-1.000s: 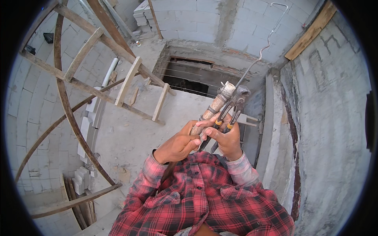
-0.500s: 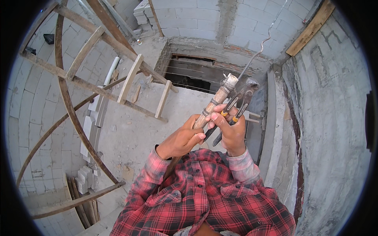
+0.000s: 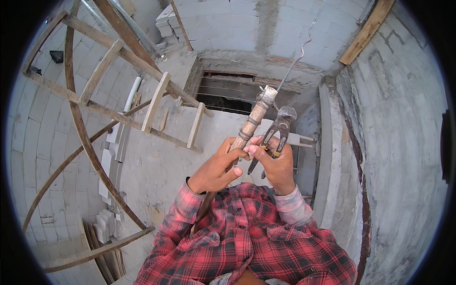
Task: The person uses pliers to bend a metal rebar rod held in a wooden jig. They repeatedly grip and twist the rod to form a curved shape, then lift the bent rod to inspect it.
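A wooden pole (image 3: pixel 256 115) slants up in front of me, bound in several places with dark wire wraps. A thin metal rod (image 3: pixel 290 72), wavy in its upper part, extends beyond the pole's top end. My left hand (image 3: pixel 213 167) is closed around the pole below the wraps; the pole's lower part passes beneath my left forearm. Pincers (image 3: pixel 283 124) with dark jaws and black-and-yellow handles rest in my right hand (image 3: pixel 277 167), jaws pointing up. My right thumb and fingertips meet at the pole's side, near the lowest wrap.
At the left a wooden ladder (image 3: pixel 159 102) leans across long curved poles (image 3: pixel 90 142). Ahead, an opening (image 3: pixel 225 92) in the concrete floor has wires stretched over it. Pale blocks (image 3: pixel 105 223) and boards lie at lower left; a rough wall (image 3: pixel 403 142) rises at the right.
The pincers have turned more upright and shifted slightly left and down. The pole's top has shifted a little left. My right fingertips have come closer to my left hand.
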`<state>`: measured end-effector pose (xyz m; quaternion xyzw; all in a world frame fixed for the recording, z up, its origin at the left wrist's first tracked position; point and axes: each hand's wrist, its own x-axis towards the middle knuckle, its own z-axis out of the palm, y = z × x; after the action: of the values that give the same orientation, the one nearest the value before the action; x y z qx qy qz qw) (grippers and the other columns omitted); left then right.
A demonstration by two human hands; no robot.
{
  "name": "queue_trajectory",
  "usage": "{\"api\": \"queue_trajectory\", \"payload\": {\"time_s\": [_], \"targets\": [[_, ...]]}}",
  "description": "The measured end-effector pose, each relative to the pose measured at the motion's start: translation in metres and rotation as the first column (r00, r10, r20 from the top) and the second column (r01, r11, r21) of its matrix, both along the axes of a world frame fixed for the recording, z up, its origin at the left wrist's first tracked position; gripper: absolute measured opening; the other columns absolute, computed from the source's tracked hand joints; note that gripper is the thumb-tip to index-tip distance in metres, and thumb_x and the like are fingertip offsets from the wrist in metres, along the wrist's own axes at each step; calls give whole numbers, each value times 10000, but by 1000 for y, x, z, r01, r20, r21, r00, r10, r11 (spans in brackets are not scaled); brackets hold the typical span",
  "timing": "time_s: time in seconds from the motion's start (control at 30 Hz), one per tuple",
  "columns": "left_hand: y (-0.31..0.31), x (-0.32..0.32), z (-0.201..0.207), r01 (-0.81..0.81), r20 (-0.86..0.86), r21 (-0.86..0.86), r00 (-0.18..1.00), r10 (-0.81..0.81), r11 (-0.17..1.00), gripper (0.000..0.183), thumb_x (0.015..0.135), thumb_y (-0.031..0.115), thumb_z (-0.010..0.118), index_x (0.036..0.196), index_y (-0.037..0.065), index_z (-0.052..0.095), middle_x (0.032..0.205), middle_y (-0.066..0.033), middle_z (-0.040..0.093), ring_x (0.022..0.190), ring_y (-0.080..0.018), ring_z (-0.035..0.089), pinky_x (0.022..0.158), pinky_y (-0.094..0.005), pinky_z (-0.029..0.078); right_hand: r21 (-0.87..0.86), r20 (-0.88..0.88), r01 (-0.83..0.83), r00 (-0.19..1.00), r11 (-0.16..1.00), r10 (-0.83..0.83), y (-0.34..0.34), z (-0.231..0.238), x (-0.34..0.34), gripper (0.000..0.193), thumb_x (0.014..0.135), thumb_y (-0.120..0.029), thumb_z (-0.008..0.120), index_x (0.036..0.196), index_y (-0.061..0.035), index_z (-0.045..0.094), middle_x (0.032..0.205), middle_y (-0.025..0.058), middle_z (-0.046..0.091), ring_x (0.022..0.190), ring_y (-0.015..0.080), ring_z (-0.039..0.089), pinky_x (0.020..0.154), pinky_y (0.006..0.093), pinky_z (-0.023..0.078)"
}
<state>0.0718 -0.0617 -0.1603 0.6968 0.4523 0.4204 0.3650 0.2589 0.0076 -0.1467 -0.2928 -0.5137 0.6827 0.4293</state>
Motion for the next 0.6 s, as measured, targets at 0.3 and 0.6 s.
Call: {"api": "queue_trajectory", "payload": {"time_s": [0.3,0.6], "targets": [[19,-6,46,-135,130,-334,974,188,933,494,923,176,712,1320,33,456,860,-12,601,685,-78,558,655,-261,484,79,-133,195,974,978,-183,65,5,61,239,929,-125,708,1095,35,643,876,77,660,733,166,633,764,331,542],[30,21,59,-135,-62,-259,990,123,957,305,888,215,744,1072,-1,634,998,-63,556,877,-126,572,665,-267,478,-25,-222,-83,972,996,75,121,-5,24,251,898,-77,742,1109,4,632,889,30,658,771,108,621,747,263,538]]}}
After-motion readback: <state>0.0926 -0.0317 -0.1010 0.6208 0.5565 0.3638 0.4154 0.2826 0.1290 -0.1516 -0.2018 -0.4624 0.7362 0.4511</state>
